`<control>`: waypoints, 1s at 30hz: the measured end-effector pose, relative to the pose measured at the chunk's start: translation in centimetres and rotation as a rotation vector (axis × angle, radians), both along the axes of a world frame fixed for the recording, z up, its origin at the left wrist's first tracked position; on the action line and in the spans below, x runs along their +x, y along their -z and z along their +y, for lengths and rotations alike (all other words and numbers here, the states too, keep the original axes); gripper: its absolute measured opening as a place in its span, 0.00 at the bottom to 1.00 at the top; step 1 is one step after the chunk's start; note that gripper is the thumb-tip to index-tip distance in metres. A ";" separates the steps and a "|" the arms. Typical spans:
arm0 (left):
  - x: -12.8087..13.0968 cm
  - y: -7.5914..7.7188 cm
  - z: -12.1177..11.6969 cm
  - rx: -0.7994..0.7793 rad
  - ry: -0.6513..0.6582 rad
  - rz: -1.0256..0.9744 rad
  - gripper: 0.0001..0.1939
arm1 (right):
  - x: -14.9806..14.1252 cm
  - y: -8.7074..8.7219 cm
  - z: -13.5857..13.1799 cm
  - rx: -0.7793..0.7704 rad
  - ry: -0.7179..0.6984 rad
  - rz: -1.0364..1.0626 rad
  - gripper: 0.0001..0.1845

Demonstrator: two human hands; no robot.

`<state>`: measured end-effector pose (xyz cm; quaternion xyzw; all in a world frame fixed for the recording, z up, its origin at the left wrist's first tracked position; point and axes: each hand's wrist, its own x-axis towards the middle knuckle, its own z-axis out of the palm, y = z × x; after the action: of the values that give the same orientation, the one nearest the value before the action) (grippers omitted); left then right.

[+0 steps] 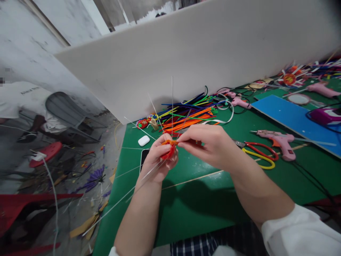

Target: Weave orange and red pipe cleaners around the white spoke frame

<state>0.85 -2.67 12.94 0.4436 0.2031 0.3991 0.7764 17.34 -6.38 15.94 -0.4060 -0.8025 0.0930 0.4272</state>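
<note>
My left hand point(156, 165) is closed around a small red and orange woven piece point(167, 152). Several thin, stiff wires point(172, 103) fan out from that piece, some up and some toward the lower left. At its upper edge, my right hand point(211, 144) pinches the end of an orange pipe cleaner point(173, 142) between thumb and finger. Both hands are nearly together above the green table point(197, 199). Behind them lies a pile of coloured pipe cleaners point(183, 115).
To the right are scissors point(262, 154) with red and yellow handles, a pink glue gun point(282, 142) and a blue board point(287, 115). A white case point(144, 140) and a partly hidden phone point(144, 158) sit left. A white partition point(197, 53) stands behind; another person point(26, 103) sits at left.
</note>
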 end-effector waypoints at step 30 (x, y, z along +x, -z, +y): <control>0.8 0.3 -0.7 0.343 -0.593 0.234 0.06 | -0.5 -0.1 0.5 -0.199 -0.040 0.200 0.07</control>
<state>1.64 -3.40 12.66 0.5320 0.3406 0.5816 0.5126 16.88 -5.84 16.08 -0.4191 -0.7506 0.2206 0.4607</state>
